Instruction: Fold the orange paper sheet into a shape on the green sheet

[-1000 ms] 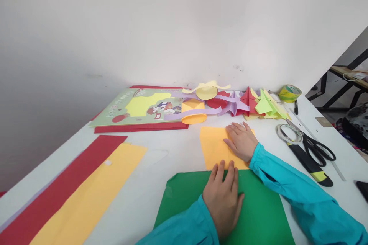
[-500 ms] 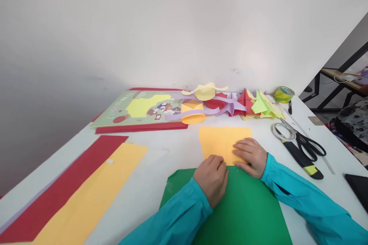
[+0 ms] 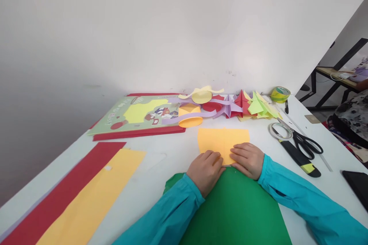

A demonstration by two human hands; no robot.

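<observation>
A piece of orange paper (image 3: 214, 139) with a crease down its middle lies on the table in front of me. My left hand (image 3: 205, 171) has its fingers curled at the near left edge of this paper, thumb close to the fingertips. On the right, my right hand (image 3: 247, 160) has its fingers over the paper and the thumb at the near edge, which looks slightly raised between both hands. Under my forearms is a large green sheet (image 3: 238, 206), its far edge against the orange paper and partly covered by my left sleeve.
Black scissors (image 3: 306, 143), a tape roll (image 3: 281, 131) and a utility knife (image 3: 300, 159) lie to the right. Folded paper shapes (image 3: 243, 103) and a printed pad (image 3: 138, 113) sit along the wall. Red (image 3: 69, 183) and orange strips (image 3: 97, 191) lie on the left.
My left hand has shifted slightly left along the near edge. My right hand's fingers have drawn closer together, and the paper's near edge shows more between the hands. The view has shifted a little.
</observation>
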